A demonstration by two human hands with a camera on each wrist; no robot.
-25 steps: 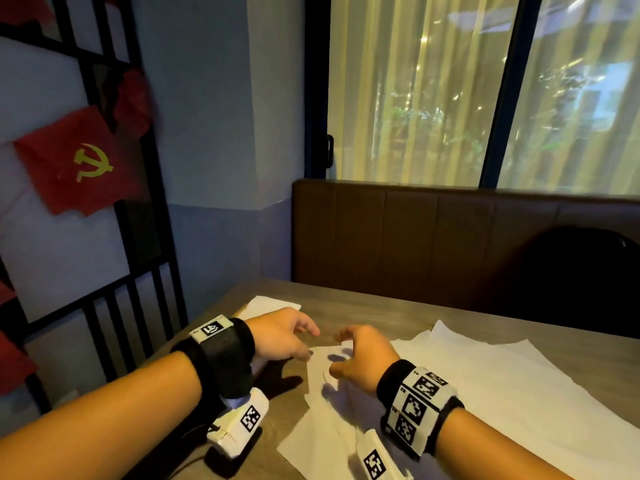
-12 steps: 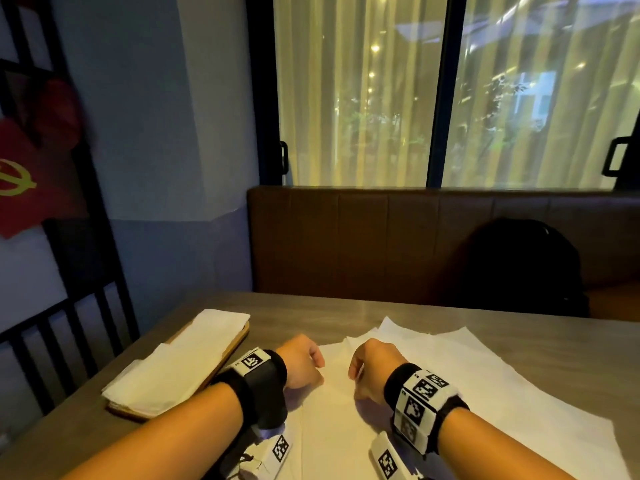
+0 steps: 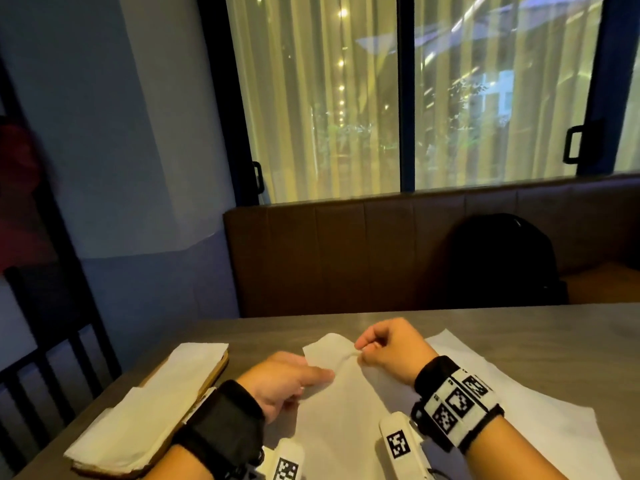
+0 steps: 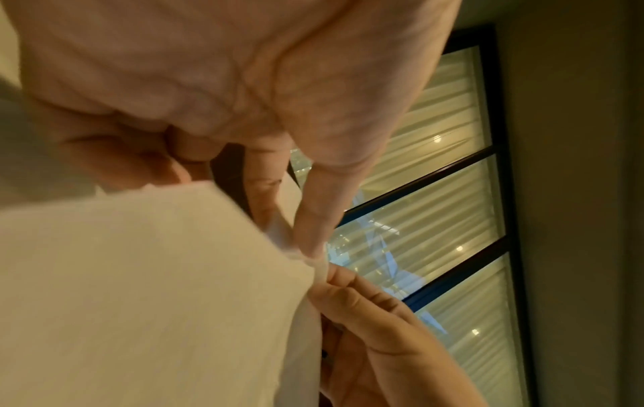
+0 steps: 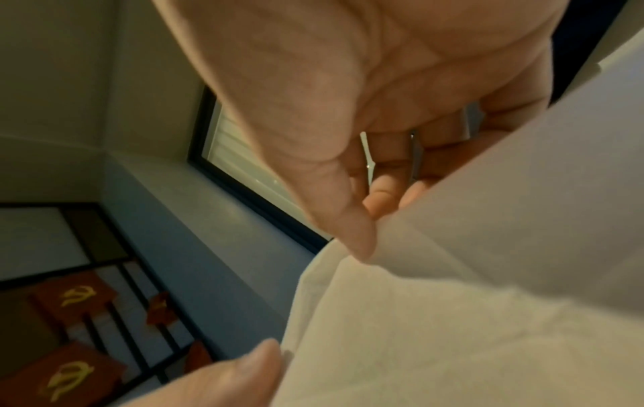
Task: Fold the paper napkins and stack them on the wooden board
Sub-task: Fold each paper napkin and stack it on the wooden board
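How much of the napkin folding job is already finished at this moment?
Done: folded napkins already lie stacked on the wooden board. In hand: the left hand and right hand both pinch one napkin, lifting its far edge. Left: unfolded sheets remain spread on the table.

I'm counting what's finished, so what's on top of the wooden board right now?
Folded white napkins lie stacked along the wooden board, covering nearly all of it; only its edge shows. How many are in the stack cannot be told.

On the counter [image 3: 519,327] before you, folded napkins [image 3: 145,407] lay on the wooden board [image 3: 218,370] left of the flat sheets [image 3: 512,393].
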